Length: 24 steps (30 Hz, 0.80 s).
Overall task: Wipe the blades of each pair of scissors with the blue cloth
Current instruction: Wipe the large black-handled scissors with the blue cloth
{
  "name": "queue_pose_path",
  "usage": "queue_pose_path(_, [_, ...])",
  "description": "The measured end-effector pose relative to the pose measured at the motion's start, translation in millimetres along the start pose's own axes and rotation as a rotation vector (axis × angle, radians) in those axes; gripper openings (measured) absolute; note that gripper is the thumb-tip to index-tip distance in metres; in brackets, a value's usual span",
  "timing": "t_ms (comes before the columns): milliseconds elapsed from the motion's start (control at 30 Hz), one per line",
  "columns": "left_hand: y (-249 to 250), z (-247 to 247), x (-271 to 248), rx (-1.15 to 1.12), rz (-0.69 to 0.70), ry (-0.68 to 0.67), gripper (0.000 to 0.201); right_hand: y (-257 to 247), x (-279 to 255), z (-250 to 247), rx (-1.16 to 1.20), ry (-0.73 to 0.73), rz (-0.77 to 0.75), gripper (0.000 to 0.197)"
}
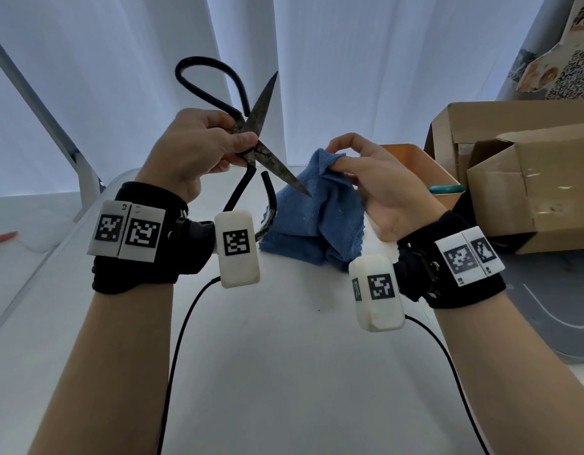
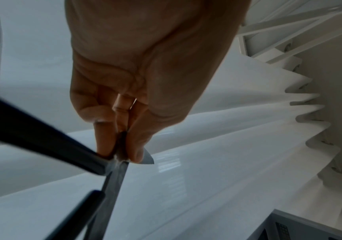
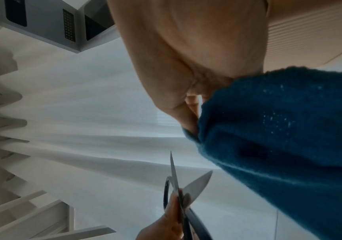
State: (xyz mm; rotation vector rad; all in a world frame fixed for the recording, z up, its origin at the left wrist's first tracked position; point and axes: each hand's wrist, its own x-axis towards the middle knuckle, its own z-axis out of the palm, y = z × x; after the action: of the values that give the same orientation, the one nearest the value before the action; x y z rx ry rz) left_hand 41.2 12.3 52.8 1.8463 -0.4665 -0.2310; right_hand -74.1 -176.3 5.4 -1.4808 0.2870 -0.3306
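Note:
My left hand [image 1: 198,149] pinches a pair of old black-handled scissors [image 1: 261,126] near the pivot, held up above the white table [image 1: 284,356]. Their rusty blades are spread apart, one pointing up, the other slanting down to the right towards the cloth. My right hand [image 1: 376,178] pinches the top of the blue cloth [image 1: 316,218], lifting it into a peak while its lower folds rest on the table. The lower blade's tip lies just in front of the cloth. The left wrist view shows the fingers [image 2: 133,142] clamped on the blades [image 2: 112,186]. The right wrist view shows the cloth [image 3: 279,146] and the scissors [image 3: 184,188].
Cardboard boxes [image 1: 527,178] stand at the right. An orange container [image 1: 412,162] sits behind my right hand, with a teal ring [image 1: 445,188] beside it. A grey mat [image 1: 553,310] lies at the right edge. A white frame leg [image 1: 54,126] slants at the left. White curtains hang behind.

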Motion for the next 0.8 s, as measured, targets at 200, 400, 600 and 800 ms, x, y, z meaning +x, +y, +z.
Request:
queue_pose_path(200, [0,0,-1,-0.016,-0.013,-0.013,0.007,-2,-3,7,0.073,-0.027,-0.028,0.023])
queue_pose_path(400, [1,5,-2,-0.008,-0.010,-0.032,0.006,-3,-5,9,0.032,-0.142,-0.028,0.011])
queue_pose_path(600, [3,10,-2,-0.026,-0.005,-0.050,0.008,1,-5,7,0.054,-0.187,0.023,0.022])
queue_pose_path(800, [2,14,-2,-0.004,-0.003,-0.021,0.011,2,-3,12,0.010,-0.158,0.011,0.019])
